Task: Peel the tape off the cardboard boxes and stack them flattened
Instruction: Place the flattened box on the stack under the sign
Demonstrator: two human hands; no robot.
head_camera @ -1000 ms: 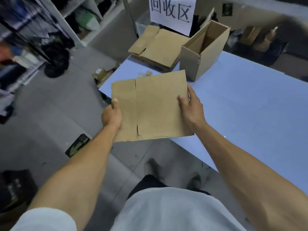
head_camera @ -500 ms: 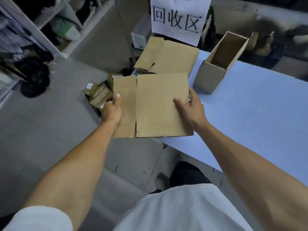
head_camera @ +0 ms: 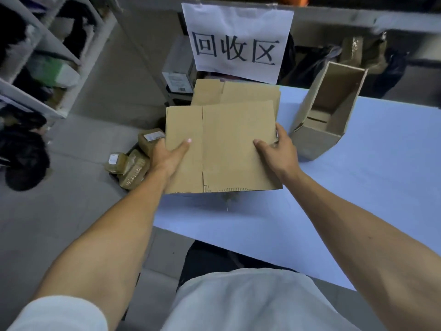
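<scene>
A flattened brown cardboard box is held level over the left end of the light blue table. My left hand grips its left edge, thumb on top. My right hand grips its right edge. Just behind it lies a stack of flattened cardboard on the table's far left corner, partly hidden by the held box. An open, unflattened cardboard box stands to the right of my right hand, its opening facing up.
A white paper sign with black characters hangs behind the stack. Small taped brown parcels lie on the grey floor left of the table. Shelving stands at the far left, with a dark heap below it.
I have carried the flattened box forward toward the stack at the table's far corner. Both hands keep the same grip. The view has shifted closer to the sign and the open box.
</scene>
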